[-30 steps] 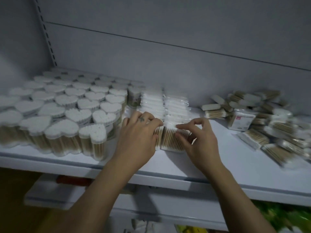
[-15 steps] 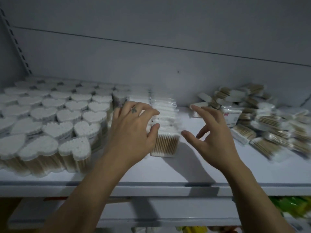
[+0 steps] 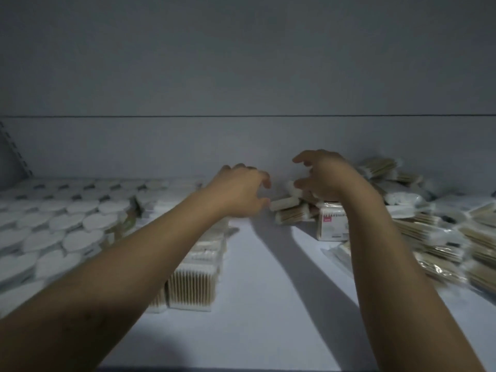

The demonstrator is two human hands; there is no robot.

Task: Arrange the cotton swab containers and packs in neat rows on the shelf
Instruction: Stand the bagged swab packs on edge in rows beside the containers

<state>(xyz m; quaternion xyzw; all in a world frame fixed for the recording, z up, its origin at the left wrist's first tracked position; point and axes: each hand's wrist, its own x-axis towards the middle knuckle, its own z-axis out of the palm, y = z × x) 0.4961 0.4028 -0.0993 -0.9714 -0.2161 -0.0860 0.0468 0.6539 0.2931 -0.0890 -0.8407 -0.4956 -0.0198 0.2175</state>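
Both arms stretch forward over the shelf (image 3: 268, 304). The left hand (image 3: 241, 193) hovers with its fingers loosely curled, holding nothing. The right hand (image 3: 326, 178) spreads clawed fingers over the loose packs (image 3: 429, 237) and grips nothing. Heart-shaped containers (image 3: 53, 234) stand at the left, with a row of packs (image 3: 193, 285) beside them. One pack's pink label (image 3: 327, 219) is too blurred to read.

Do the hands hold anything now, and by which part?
Nothing is held. The left hand and right hand hover, fingers apart, near the loose packs; neither grips one.
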